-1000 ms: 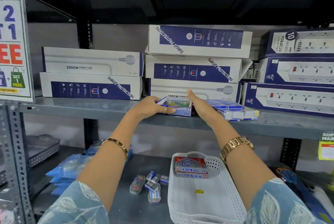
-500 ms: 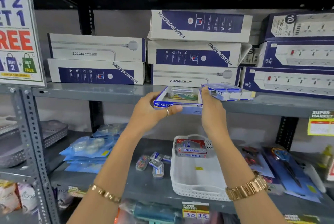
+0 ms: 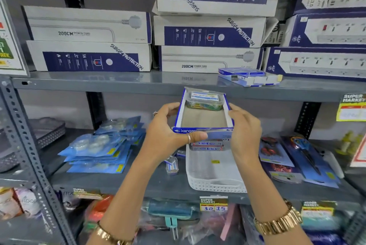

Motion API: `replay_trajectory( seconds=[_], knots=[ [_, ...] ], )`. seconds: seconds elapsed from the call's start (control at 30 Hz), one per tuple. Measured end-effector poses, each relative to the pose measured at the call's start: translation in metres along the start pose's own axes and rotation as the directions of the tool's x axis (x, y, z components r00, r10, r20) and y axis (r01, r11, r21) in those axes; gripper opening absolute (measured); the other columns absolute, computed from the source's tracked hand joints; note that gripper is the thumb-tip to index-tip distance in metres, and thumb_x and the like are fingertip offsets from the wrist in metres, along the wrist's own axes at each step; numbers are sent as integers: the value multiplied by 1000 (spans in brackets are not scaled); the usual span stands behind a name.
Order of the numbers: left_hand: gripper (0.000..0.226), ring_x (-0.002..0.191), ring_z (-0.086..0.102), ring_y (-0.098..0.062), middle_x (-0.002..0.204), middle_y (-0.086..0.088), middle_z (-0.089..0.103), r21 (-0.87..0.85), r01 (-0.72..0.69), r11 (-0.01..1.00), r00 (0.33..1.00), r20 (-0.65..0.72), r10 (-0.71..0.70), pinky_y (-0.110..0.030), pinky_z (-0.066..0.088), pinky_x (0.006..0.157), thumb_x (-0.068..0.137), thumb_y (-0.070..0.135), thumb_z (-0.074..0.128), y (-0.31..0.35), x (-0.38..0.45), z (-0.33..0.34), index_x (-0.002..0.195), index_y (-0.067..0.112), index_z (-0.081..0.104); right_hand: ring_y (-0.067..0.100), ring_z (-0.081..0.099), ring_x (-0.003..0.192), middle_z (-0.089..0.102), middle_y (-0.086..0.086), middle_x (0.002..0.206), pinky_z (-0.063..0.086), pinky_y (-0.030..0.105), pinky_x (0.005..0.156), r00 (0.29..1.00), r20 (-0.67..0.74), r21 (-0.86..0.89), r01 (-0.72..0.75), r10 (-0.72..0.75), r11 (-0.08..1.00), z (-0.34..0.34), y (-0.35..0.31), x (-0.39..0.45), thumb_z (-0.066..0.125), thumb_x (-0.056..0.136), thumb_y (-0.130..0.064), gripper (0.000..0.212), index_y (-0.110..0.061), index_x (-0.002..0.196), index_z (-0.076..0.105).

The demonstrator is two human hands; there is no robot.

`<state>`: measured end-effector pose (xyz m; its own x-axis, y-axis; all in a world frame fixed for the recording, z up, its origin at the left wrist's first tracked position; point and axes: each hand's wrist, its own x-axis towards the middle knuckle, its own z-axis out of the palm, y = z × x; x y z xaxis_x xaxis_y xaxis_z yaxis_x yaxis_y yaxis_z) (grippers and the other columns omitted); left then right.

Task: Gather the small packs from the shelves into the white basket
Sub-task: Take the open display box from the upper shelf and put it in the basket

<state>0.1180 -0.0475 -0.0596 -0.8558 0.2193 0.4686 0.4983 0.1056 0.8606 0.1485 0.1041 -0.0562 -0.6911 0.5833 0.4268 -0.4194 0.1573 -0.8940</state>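
Observation:
I hold an open blue-and-white cardboard box (image 3: 204, 121) in the air in front of the shelves, my left hand (image 3: 168, 132) on its left side and my right hand (image 3: 244, 132) on its right. A clear small pack of coloured clips (image 3: 205, 102) lies at the box's far end. Directly below, on the lower shelf, stands the white basket (image 3: 215, 175) with red-and-blue small packs (image 3: 207, 145) at its far end. Loose small packs (image 3: 172, 163) lie on the shelf just left of the basket. More blue-and-white packs (image 3: 247, 76) rest on the upper shelf.
Large power-strip boxes (image 3: 210, 31) fill the back of the upper shelf (image 3: 118, 81). Blue tape packs (image 3: 103, 149) lie left of the basket, carded scissors (image 3: 303, 155) to its right. A perforated metal upright (image 3: 25, 145) stands at the left. Price tags (image 3: 213, 204) hang on the lower shelf edge.
Both hands lifted the open box off the upper shelf and brought it down and towards me, over the basket. The view has dropped with it.

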Motion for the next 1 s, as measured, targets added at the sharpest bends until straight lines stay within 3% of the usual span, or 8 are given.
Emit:
replay_trajectory(
  seconds=[0.07,0.17,0.27,0.43,0.53,0.67,0.87,1.0],
  knots=[
    [78,105,57,3,113,19,57,22,9,1000,1000,13,-9,-15,52,80,37,45,91,-7,-1,0,101,44,48,5,62,60,69,-24,57,51,27,68,999,-2,-3,37,-37,999,-2,2,-3,46,88,-2,59,-46,56,68],
    [80,104,59,2,112,19,59,13,35,999,998,49,-35,-21,54,83,33,45,89,-19,-4,0,102,42,50,21,50,61,68,-13,64,44,14,58,996,-31,-54,79,-81,995,-4,7,-6,46,86,4,53,-40,63,66],
    [79,98,61,6,108,21,61,19,88,996,992,88,-89,-21,54,81,32,46,91,-39,-4,3,100,43,50,11,51,61,67,3,60,43,23,60,999,-39,-73,12,-15,997,-5,26,-8,48,84,4,43,-28,65,70],
    [76,91,57,12,102,24,58,48,187,981,971,146,-192,-6,48,71,44,31,93,-85,7,24,107,35,50,17,51,77,65,18,79,42,27,69,980,10,-110,-196,198,975,-8,77,7,47,83,4,29,-9,77,72],
    [73,98,58,5,108,19,59,100,242,965,947,193,-258,-13,50,75,51,26,92,-117,21,41,111,31,50,22,57,82,67,11,91,46,31,74,922,7,-23,-386,386,922,-11,111,26,47,84,8,35,-11,98,73],
    [80,105,58,-9,114,10,59,199,305,931,912,221,-346,-27,50,89,52,22,92,-153,37,65,120,24,50,24,61,71,72,11,83,54,22,54,844,131,-32,-522,521,853,-19,153,51,39,82,18,44,-2,108,69],
    [66,97,58,-7,102,14,59,376,277,884,873,286,-395,-4,41,67,57,21,89,-197,53,92,114,25,56,27,61,98,62,9,124,52,25,60,703,190,-97,-681,685,726,-29,219,80,45,86,17,49,-4,129,56],
    [75,110,52,-16,116,4,57,528,281,802,824,296,-483,-24,41,93,57,26,89,-218,59,105,123,19,55,21,60,91,65,5,106,49,26,63,636,274,-160,-710,722,686,-31,242,90,38,84,23,50,-4,122,57]
  ],
)
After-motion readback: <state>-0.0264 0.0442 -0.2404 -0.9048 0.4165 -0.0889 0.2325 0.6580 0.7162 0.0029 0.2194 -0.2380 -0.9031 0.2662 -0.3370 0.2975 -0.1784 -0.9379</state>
